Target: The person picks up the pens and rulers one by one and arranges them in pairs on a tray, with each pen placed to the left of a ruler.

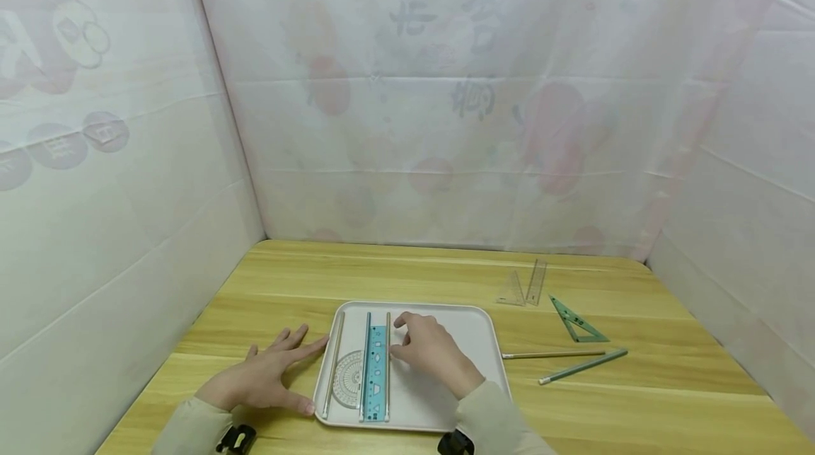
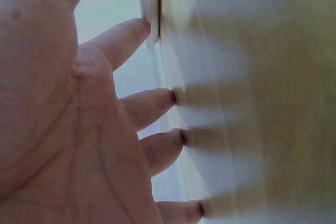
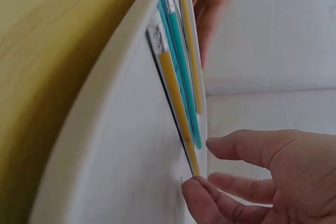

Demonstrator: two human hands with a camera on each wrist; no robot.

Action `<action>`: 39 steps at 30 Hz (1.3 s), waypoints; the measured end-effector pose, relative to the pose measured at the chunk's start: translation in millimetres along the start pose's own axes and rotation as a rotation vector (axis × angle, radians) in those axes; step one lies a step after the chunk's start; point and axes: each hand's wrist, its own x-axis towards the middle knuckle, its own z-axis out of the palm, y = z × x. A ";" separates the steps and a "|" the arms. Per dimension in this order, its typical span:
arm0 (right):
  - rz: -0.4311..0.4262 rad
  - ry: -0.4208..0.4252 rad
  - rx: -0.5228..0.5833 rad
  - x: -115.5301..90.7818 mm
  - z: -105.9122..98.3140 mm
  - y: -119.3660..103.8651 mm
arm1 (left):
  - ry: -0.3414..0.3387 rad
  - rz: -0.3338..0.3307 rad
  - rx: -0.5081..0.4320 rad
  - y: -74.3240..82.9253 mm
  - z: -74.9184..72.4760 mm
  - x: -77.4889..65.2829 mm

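Note:
A white tray [image 1: 467, 342] holds several things side by side. From the left lie a yellow pencil [image 1: 334, 366], a clear protractor [image 1: 344, 381], a teal pencil [image 1: 366, 363], a blue ruler [image 1: 378, 391] and a second yellow pencil [image 1: 388, 377]. My left hand [image 1: 267, 373] is spread, its thumb and index finger at the tray's left rim, other fingertips on the table. Over the tray, my right hand [image 1: 431, 349] is just right of the second yellow pencil. In the right wrist view, its thumb and fingers [image 3: 199, 200] are parted near that pencil's far end; whether they touch it I cannot tell.
Right of the tray, a gold-coloured pencil [image 1: 554, 354] and a green pencil [image 1: 582, 366] lie on the wooden table [image 1: 286, 274]. Behind them are a green set square [image 1: 576, 324], a clear set square [image 1: 512, 292] and a short clear ruler [image 1: 536, 281]. Cloth walls [image 1: 395, 122] enclose the table.

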 end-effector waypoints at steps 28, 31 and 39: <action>0.002 0.063 -0.105 -7.8 -50.5 51.5 | -0.003 -0.003 -0.007 -1.6 0.0 -0.7; 0.032 0.064 -0.095 -8.2 -56.9 60.3 | -0.002 -0.003 -0.007 -1.3 0.1 -1.1; 0.080 0.048 -0.117 -13.3 -79.9 79.9 | 0.000 0.001 -0.005 -1.1 0.1 -1.9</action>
